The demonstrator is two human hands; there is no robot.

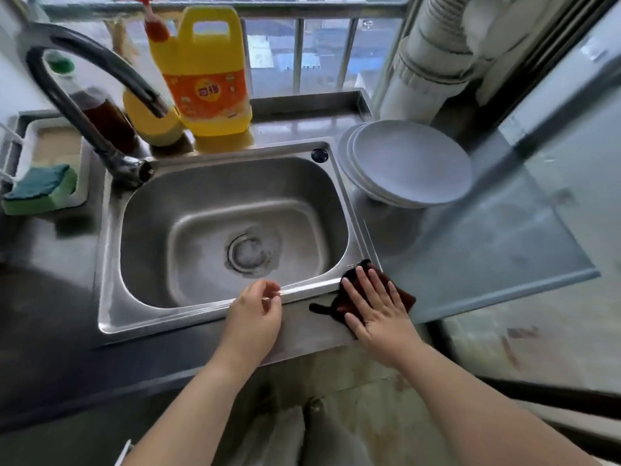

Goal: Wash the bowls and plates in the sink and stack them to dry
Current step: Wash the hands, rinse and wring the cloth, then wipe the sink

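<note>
We see a yellow jug (205,75) behind the sink (111,311); its orange label carries writing too blurred to read. A dark tap (84,105) arches over the basin, a sponge (40,191) lies left. White plates (406,163) sit stacked on the worktop (470,250) right of the sink. Our right hand (376,307) presses flat, fingers straight, on a dark cloth (403,295) at the sink's corner; our left hand (255,314) hovers loosely curled, holding nothing.
</note>
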